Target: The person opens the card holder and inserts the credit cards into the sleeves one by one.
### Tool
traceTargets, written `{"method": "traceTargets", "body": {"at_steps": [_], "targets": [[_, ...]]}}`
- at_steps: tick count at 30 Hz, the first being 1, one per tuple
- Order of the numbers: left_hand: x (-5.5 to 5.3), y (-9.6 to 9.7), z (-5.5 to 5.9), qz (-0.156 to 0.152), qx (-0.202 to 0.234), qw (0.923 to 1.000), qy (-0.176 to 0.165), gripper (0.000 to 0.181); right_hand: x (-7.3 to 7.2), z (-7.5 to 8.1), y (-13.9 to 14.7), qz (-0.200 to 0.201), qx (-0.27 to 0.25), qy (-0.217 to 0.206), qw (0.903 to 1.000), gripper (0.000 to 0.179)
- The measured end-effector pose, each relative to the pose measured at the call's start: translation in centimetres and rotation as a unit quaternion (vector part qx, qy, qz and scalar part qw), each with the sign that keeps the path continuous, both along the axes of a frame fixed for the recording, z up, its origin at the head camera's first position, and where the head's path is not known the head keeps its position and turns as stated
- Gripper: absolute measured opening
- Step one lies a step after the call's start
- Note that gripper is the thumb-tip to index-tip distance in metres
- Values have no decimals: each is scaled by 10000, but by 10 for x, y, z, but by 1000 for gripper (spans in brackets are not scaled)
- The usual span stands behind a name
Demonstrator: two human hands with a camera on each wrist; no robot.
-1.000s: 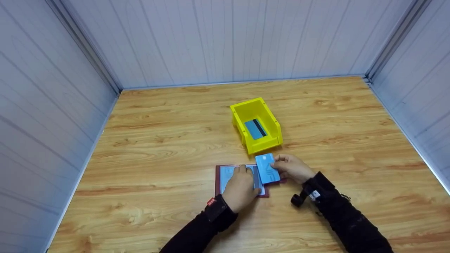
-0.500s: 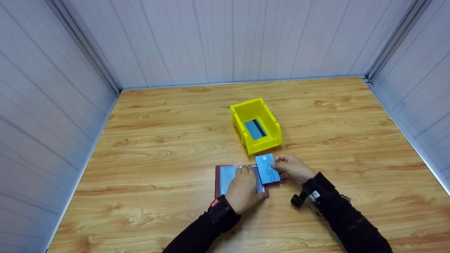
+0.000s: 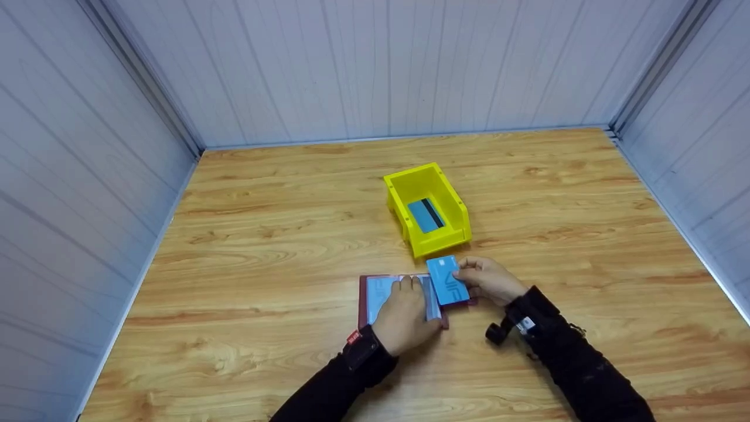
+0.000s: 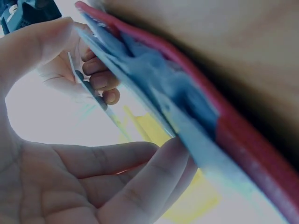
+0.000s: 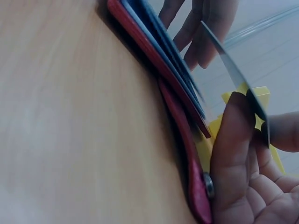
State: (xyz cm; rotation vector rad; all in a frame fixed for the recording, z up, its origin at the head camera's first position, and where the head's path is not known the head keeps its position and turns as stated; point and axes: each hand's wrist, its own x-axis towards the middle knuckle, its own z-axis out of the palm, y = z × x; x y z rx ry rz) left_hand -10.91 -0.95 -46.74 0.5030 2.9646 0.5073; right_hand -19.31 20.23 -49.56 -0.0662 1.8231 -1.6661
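Note:
A dark red card holder (image 3: 362, 302) lies open on the table, its clear sleeves filled with blue cards. My left hand (image 3: 401, 319) grips the sleeves across their width, thumb at the near edge and fingertips (image 4: 175, 147) at the far one. In the right wrist view the red cover (image 5: 140, 51) shows edge-on, with a metal snap (image 5: 208, 185) on its strap. My right hand (image 3: 491, 281) pinches a blue "VIP" card (image 3: 445, 280) between thumb and fingers. That card is tilted and overlaps the holder's right side in the head view.
Just behind the hands stands a yellow bin (image 3: 442, 241), its low front toward me. A blue card (image 3: 420, 215) with a black stripe lies inside it. White panel walls (image 3: 351, 70) enclose the wooden table (image 3: 263, 234) at the back and sides.
My left hand shifted slightly right along the sleeves, then a little back. My right hand and the VIP card have hardly moved.

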Motion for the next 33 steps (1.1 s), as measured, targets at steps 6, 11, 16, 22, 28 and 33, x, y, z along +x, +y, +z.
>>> {"method": "traceTargets", "body": {"at_steps": [6, 11, 16, 22, 28, 33], "targets": [[-1, -4, 6, 57, 429, 9973, -594, 82, 1, 2, 0, -3, -121, -43, 9999, 5], [-2, -10, 10, 152, 815, 9908, -1068, 81, 1, 2, 0, -23, -204, -64, 9998, 4], [-1, -17, 11, 46, 1210, 9861, -1135, 77, 0, 2, 0, -103, -137, -120, 9998, 4], [-1, -24, 14, 92, 1551, 9779, -1402, 77, 1, 1, 1, -124, -122, -133, 9998, 5], [-5, -33, 18, 323, 2011, 9590, -1970, 77, 1, 1, -1, -60, -176, -80, 9998, 4], [-9, -48, 18, 462, 2410, 9452, -2155, 78, 1, 1, -1, -58, -180, -82, 9998, 3]]}}
